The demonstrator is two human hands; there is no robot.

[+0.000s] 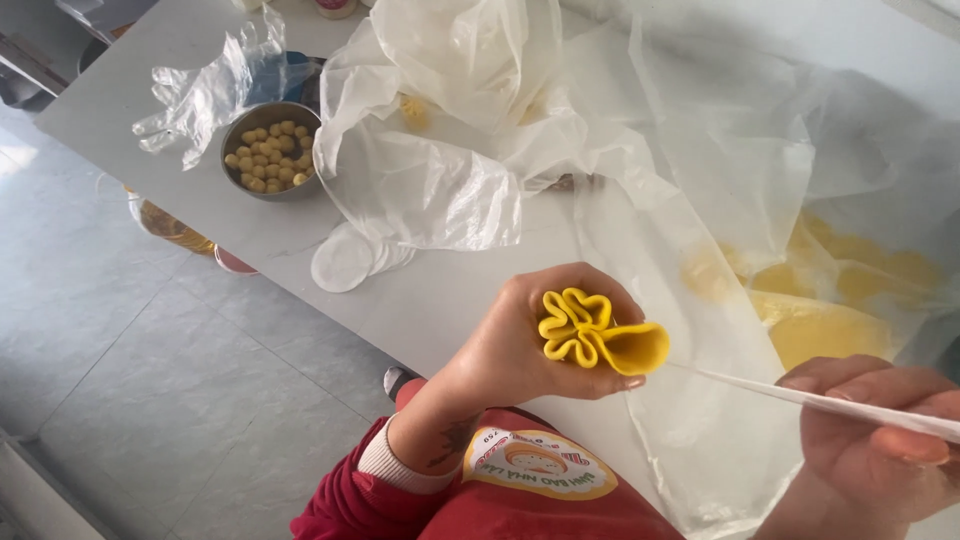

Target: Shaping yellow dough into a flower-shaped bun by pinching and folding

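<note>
- The right hand point(880, 430) is cut off by the right and bottom edges.
- Yellow dough pieces point(830, 300) blur behind the clear plastic sheet point(690, 190).

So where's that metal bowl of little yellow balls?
In the head view, the bowl sits on the white table at upper left, between a clear glove and a crumpled plastic sheet, far from both hands.

You're looking at bright yellow pleated dough point(598, 338), pale yellow balls in a grey metal bowl point(236, 135), clear plastic sheeting point(660, 240) over yellow pieces, a white table point(440, 300), and your red sleeve point(350, 495).
</note>
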